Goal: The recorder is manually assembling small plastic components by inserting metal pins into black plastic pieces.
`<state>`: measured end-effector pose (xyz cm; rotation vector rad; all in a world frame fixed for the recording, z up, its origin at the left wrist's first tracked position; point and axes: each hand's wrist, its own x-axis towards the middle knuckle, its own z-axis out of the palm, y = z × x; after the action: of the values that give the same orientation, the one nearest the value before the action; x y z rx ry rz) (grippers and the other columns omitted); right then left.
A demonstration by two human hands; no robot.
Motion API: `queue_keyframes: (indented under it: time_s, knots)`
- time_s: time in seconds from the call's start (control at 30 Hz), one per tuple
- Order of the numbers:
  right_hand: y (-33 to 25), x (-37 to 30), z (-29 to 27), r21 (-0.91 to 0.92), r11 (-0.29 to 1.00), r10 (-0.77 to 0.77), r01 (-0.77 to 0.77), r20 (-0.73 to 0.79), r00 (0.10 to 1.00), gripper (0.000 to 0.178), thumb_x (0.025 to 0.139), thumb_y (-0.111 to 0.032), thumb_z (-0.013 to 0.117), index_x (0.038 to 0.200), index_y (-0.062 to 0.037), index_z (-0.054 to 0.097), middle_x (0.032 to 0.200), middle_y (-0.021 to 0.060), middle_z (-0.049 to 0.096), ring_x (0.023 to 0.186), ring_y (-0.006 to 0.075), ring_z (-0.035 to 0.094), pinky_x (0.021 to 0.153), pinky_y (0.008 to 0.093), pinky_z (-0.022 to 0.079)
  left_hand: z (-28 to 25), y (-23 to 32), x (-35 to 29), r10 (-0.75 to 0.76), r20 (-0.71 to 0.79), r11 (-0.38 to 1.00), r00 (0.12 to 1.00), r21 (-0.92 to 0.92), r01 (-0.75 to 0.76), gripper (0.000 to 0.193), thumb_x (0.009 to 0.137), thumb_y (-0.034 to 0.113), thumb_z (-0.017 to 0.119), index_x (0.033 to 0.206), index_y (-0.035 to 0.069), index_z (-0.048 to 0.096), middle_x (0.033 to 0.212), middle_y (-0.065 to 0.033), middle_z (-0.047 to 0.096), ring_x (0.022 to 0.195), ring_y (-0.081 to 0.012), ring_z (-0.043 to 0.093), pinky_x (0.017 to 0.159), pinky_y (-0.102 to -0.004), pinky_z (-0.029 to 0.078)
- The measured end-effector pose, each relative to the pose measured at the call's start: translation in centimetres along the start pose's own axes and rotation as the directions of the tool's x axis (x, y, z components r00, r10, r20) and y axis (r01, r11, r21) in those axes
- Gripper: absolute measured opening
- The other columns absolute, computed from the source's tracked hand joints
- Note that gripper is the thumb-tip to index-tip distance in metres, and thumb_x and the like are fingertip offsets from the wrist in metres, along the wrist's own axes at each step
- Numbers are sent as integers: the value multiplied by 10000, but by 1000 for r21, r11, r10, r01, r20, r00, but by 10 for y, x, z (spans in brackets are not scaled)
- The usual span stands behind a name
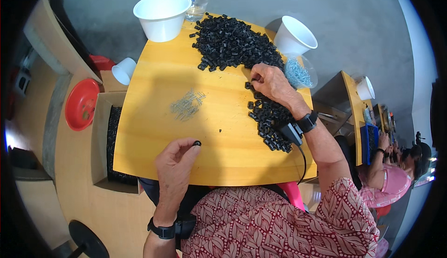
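My left hand (pixel 174 165), over the table's near edge, pinches a small black plastic piece (pixel 197 143) between thumb and fingertips. Toward the far right, my right hand (pixel 274 83) is closed in a pinch between two piles of similar black pieces. Something black shows at its fingertips, probably one such piece, partly hidden by the fingers. The large heap (pixel 230 41) of black pieces covers the far part of the table, and a smaller pile (pixel 270 123) lies below my right wrist. Small silvery screws (pixel 187 104) are scattered left of centre.
White tubs (pixel 163 18) (pixel 295 34) stand at the far corners, with a clear cup (pixel 197 6) beside the left one. A clear container (pixel 299 72) holds more screws. Left of the yellow table (pixel 153 141) are a cardboard box (pixel 103 151) and red basin (pixel 83 104). A co-worker (pixel 389 183) sits right.
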<state>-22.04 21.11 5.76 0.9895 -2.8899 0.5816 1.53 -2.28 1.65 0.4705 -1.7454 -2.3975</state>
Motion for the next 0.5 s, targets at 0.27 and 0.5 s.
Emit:
queue_keyframes:
  time_s: [0.27, 0.5]
  knots:
    - [-92, -36, -3, 496, 868, -44, -26, 130, 991, 126, 874, -23, 668, 992, 13, 693, 769, 13, 597, 683, 61, 551, 624, 235, 472, 4, -2, 0, 11, 25, 1000, 1000, -18, -11, 151, 911, 21, 687, 1055, -24, 685, 991, -28, 701, 926, -87, 642, 849, -234, 510]
    - [-134, -67, 22, 666, 734, -156, 131, -22, 988, 136, 853, -5, 706, 988, 11, 702, 844, 55, 662, 738, 126, 624, 660, 262, 504, 9, 1, -4, 65, 79, 997, 995, -48, -61, 158, 917, 32, 684, 1066, -21, 689, 997, -38, 706, 940, -92, 643, 859, -240, 509]
